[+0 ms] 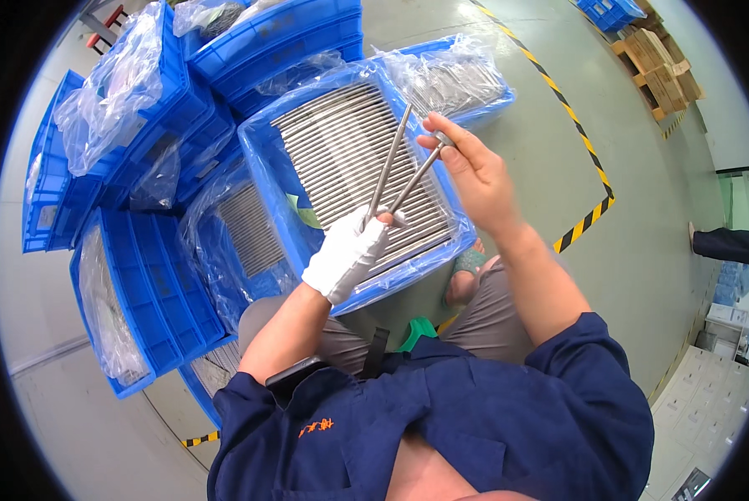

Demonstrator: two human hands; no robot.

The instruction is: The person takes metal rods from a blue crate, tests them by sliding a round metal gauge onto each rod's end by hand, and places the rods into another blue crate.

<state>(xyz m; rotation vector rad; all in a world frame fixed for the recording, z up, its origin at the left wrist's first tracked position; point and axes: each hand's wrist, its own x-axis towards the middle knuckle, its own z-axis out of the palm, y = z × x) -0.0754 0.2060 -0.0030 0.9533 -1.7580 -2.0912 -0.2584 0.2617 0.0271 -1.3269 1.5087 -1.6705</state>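
My left hand (347,250), in a white glove, is closed around the lower ends of two slim metal rods. One rod (390,163) stands up at a slant with its upper end free. The other rod (416,177) leans right toward my bare right hand (484,179). That hand's fingers pinch a small round metal piece (443,139) at this rod's upper end; whether it is a separate ring or part of the rod, I cannot tell. Below both hands, many similar rods (328,142) lie side by side in a plastic-lined blue crate (266,196).
Blue crates (161,284) are stacked to the left, some with clear plastic film (111,108). Behind the rod crate is another film-covered crate (449,79). Yellow-black tape (587,150) marks the floor at right; wooden pallets (654,71) stand far right. A person's dark sleeve (725,245) shows at right.
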